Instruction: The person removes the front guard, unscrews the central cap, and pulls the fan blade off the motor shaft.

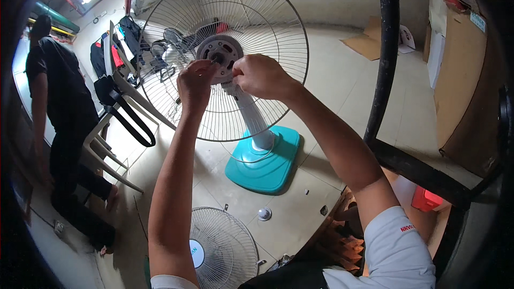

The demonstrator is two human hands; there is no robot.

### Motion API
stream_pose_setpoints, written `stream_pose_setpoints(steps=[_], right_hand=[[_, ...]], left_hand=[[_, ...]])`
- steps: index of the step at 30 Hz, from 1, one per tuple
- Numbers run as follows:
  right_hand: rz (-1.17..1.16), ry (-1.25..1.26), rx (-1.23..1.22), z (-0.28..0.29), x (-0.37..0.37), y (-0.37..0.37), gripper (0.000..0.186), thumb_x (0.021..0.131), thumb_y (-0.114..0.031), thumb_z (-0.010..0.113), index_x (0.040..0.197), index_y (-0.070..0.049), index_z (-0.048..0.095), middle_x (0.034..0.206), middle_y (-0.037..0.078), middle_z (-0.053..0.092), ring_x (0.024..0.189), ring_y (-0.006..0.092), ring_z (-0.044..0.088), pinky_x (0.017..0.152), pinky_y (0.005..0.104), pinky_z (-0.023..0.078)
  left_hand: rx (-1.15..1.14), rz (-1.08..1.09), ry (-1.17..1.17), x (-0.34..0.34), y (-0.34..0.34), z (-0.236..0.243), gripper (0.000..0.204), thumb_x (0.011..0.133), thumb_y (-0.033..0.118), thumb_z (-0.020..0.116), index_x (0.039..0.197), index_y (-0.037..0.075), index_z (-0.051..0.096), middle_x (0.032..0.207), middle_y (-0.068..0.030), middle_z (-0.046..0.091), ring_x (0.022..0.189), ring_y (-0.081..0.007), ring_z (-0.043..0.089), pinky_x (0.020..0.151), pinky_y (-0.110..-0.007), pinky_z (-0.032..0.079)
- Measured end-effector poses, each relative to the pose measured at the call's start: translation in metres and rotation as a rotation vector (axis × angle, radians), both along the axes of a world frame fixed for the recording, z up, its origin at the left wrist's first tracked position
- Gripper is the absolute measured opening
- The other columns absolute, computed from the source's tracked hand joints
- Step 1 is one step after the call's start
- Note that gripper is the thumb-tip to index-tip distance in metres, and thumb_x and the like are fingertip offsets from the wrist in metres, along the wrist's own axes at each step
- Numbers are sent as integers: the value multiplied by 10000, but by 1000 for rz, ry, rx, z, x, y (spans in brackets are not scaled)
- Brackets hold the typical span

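A wire fan guard point(276, 32) surrounds the white motor hub point(210, 46) of a standing fan with a white column point(256, 123) and turquoise base point(262, 174). Both hands are at the hub's centre. My left hand point(196, 83) has its thumb and fingers pinched beside the dark shaft; what they hold is too small to make out. My right hand point(259, 76) is curled against the hub's right side, its fingertips partly hidden, so what it grips cannot be seen. A second guard point(227, 241) with a round centre badge lies on the floor below.
A person point(61, 91) in dark clothes is at the left, beside plastic chairs point(107, 163) with bags and clothing. A black metal frame point(385, 75) runs down the right, with cardboard point(455, 85) beyond and a red box point(425, 198) low down. A small white knob point(264, 213) lies on the floor.
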State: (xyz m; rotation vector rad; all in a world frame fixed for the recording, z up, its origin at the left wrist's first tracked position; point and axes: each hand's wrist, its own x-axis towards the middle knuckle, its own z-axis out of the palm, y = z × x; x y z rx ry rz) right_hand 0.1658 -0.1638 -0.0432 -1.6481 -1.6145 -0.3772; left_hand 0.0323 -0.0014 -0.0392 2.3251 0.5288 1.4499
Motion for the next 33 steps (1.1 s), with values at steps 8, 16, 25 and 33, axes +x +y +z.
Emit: stream_pose_setpoints(steps=[8,16,25,33], right_hand=[[-224,-18,422,-9,19,-6,146,892,-77,687,1021,-38,743,897,159,739,830,332,730,761,442,579],[-205,-96,457,-3,19,10,320,820,-27,689,1138,-17,724,1053,158,727,1012,321,700,900,422,566],[-665,-163,895,65,86,-43,523,918,-342,726,1288,2,592,1290,231,616,1199,367,621,953,487,532],[36,525,467,22,106,-27,399,1123,-302,413,1190,29,626,872,145,760,744,217,763,711,352,592]], left_hand=[[44,48,89,-10,-1,6,295,890,188,817,1106,-1,750,948,-96,794,867,-148,752,747,-291,568],[382,174,132,-10,-17,11,600,744,227,912,1296,143,692,1175,-70,686,986,-205,720,829,-363,584],[842,233,320,6,1,29,621,792,485,829,1243,107,629,1138,-91,637,1015,-311,679,790,-427,591],[1128,169,343,18,36,38,648,778,655,768,1088,115,588,947,-90,666,873,-285,709,651,-409,601]])
